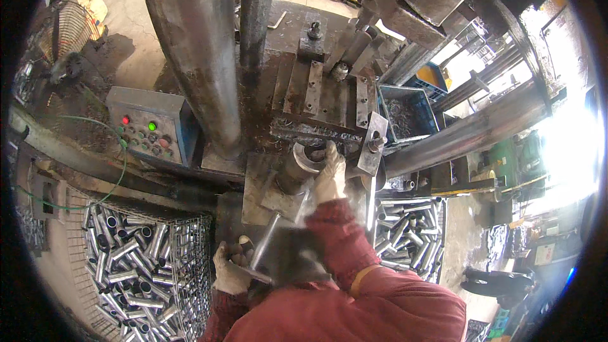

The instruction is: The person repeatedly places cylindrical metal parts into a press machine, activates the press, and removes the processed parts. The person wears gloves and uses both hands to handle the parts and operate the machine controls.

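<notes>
My right hand (331, 176), in a pale work glove, reaches forward to a curved, half-round metal holder (295, 170) at the front of the press. Its fingers bend at the holder's rim around something dark that I cannot make out. Lower and to the left, my gloved left hand (232, 267) is held near my body, fingers curled against a shiny metal tube (266, 240) that slants upward. Beyond the holder lies the press bed (297, 88), with steel blocks and bolts. A dark, blurred area in front of my chest hides part of the tube's surroundings.
A wire basket (193, 266) of cut metal tubes stands at the left; more tubes (408, 231) lie at the right. Thick press columns (196, 57) rise beside the bed. A control box (152, 123) with lit buttons sits left. A blue crate (408, 113) stands right.
</notes>
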The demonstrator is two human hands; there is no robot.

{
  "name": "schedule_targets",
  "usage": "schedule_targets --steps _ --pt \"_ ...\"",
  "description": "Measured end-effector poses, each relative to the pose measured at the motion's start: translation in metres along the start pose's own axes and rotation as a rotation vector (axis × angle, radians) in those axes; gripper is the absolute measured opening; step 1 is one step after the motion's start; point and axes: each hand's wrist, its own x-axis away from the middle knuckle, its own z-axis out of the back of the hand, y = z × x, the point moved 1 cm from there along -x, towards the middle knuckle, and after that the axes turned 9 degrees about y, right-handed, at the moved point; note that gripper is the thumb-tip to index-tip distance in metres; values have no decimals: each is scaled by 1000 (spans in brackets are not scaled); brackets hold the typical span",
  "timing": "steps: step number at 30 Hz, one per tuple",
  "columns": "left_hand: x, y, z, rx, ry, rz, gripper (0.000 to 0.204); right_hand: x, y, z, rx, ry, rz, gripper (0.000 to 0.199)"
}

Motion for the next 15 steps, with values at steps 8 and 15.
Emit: schedule_targets --steps 8,15 --pt "34 18 -26 -1 -176 -122 15 -11 -67 35 -42 181 131 84" --pt "-30 27 -119 54 -281 -39 33 -74 -139 40 -266 179 118 63"
